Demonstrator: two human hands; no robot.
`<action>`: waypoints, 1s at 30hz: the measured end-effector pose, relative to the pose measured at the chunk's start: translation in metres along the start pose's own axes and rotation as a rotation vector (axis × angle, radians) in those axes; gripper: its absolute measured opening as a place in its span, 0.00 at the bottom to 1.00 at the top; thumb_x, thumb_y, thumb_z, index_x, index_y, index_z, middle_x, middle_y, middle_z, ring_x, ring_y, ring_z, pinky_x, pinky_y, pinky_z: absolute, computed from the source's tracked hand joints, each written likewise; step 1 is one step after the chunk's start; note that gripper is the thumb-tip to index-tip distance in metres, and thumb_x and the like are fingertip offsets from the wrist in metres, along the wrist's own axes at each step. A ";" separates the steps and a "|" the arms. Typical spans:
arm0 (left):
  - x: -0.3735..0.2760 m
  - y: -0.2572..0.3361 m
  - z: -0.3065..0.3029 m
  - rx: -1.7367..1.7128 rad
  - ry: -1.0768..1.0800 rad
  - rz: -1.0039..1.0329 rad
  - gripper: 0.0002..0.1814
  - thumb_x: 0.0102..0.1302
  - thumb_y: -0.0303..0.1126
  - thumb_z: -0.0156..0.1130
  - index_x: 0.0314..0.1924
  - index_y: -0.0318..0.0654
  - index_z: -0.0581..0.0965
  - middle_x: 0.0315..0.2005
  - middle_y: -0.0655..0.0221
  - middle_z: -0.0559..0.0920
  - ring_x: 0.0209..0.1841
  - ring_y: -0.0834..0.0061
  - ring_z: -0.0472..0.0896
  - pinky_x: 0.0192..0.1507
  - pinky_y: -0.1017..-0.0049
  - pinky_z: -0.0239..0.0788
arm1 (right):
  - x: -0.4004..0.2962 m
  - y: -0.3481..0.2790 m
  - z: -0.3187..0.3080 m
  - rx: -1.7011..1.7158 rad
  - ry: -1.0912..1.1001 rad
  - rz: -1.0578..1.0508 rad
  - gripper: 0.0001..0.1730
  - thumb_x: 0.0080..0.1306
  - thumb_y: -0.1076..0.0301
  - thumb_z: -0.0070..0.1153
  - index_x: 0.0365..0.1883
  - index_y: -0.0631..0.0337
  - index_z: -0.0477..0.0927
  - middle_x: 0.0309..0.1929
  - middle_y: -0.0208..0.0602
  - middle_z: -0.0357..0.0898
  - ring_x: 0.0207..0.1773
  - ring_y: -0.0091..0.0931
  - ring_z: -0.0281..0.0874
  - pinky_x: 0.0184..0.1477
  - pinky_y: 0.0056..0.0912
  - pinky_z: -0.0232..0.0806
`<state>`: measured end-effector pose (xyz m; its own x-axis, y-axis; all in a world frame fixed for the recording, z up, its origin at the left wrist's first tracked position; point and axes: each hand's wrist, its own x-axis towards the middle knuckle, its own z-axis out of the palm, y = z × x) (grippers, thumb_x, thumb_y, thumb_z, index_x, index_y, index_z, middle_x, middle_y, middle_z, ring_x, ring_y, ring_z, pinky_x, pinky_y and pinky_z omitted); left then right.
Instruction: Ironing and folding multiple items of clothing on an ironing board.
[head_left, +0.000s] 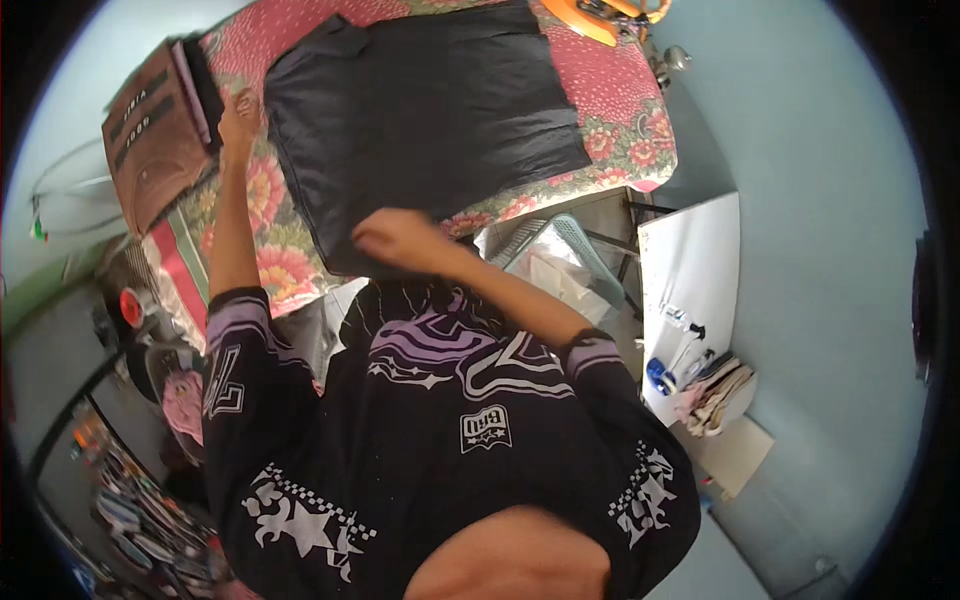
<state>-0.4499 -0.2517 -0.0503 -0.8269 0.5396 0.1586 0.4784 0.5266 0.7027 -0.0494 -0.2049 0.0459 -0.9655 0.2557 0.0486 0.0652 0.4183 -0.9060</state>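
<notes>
A black garment (420, 120) lies spread on a table covered with a floral cloth (274, 270); it looks like a T-shirt, with a sleeve-like flap at its upper left and wrinkles along its right side. My left hand (240, 116) is just left of the garment, over the cloth, its fingers bent; whether they grip anything is unclear. Over the garment's near edge is my right hand (397, 236), blurred, with curled fingers. Whether it touches or pinches the fabric cannot be told. Folded clothes, a brown garment (161, 161) with lettering on top, lie left of my left hand.
An orange object (585, 21) sits at the table's far right corner. Below the near edge is a green plastic basket (574, 232) with clear plastic in it. A white panel (686, 277) stands at the right, by more folded cloth (716, 397). A fan-like object (135, 307) is at left.
</notes>
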 end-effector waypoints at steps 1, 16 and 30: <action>-0.026 0.004 -0.007 0.038 0.059 0.083 0.19 0.64 0.40 0.62 0.53 0.42 0.78 0.42 0.53 0.83 0.49 0.55 0.80 0.52 0.62 0.69 | -0.014 0.008 -0.031 -0.116 0.111 0.161 0.13 0.64 0.62 0.60 0.41 0.59 0.83 0.42 0.41 0.82 0.46 0.37 0.81 0.48 0.38 0.73; -0.366 0.081 0.003 0.073 0.201 -0.661 0.23 0.66 0.48 0.62 0.36 0.30 0.78 0.29 0.60 0.82 0.32 0.70 0.78 0.40 0.69 0.71 | -0.160 0.210 -0.252 -0.330 0.711 0.495 0.25 0.56 0.52 0.70 0.32 0.67 0.78 0.29 0.45 0.78 0.32 0.38 0.75 0.36 0.40 0.67; -0.376 0.078 0.009 0.390 0.365 -0.665 0.21 0.64 0.47 0.62 0.41 0.32 0.77 0.36 0.51 0.84 0.42 0.49 0.82 0.48 0.57 0.71 | -0.195 0.187 -0.260 -0.217 0.529 0.601 0.24 0.62 0.51 0.64 0.31 0.67 0.76 0.26 0.46 0.78 0.29 0.38 0.81 0.29 0.39 0.67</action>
<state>-0.0991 -0.4077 -0.0613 -0.9833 -0.1723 0.0581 -0.1283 0.8837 0.4501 0.2162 0.0506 -0.0237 -0.5081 0.8429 -0.1770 0.6315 0.2248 -0.7421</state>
